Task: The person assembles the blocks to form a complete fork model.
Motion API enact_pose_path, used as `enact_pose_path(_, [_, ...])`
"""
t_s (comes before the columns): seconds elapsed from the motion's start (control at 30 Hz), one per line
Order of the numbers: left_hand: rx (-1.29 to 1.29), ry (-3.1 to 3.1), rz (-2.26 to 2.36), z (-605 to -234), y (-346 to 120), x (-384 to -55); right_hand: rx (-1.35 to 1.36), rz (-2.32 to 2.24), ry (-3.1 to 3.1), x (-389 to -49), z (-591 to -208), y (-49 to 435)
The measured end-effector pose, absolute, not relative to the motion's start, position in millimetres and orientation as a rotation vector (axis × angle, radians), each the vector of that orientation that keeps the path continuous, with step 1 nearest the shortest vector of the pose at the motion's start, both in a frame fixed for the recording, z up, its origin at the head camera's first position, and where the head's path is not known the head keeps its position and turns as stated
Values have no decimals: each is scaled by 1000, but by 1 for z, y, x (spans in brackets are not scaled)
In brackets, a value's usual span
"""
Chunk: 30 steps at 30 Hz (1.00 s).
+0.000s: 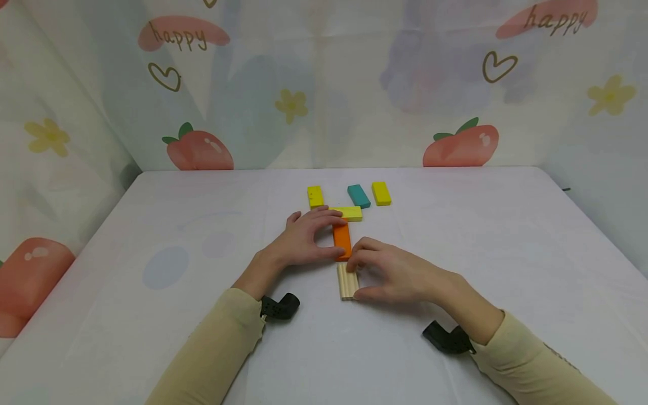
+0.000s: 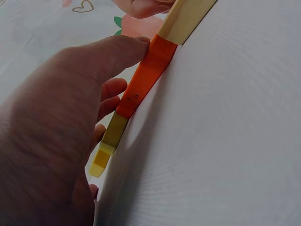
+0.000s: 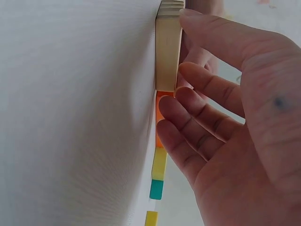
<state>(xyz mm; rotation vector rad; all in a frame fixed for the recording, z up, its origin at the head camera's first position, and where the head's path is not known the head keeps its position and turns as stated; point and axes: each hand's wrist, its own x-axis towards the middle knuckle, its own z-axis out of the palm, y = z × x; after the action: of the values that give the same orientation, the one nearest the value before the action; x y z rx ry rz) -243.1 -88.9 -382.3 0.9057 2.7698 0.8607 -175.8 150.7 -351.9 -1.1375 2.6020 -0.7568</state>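
My left hand (image 1: 309, 236) pinches an orange block (image 1: 342, 241) lengthwise, thumb at its near end and index finger at its far end. Directly in front of that lies a pale wooden block (image 1: 347, 283) with lengthwise stripes. My right hand (image 1: 400, 274) holds this one from the right, its thumb by the near corner and curled fingers at the far end. In the right wrist view, the wooden block (image 3: 168, 54) stands end to end with the orange block (image 3: 160, 134). Beyond the orange block, a yellow block (image 1: 351, 213) lies crosswise, partly covered by my left fingers.
Farther back on the white-covered table (image 1: 455, 225) lie a yellow block (image 1: 315, 196) at the left, a teal block (image 1: 359, 196) and another yellow block (image 1: 381, 193) at the right. A patterned cloth (image 1: 324, 129) rises behind the table's back edge.
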Motion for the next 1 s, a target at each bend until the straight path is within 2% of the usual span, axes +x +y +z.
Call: enact_pose_path(1.0, [925, 2778, 870, -383, -88, -243, -1139, -732, 2639, -177, -355, 149])
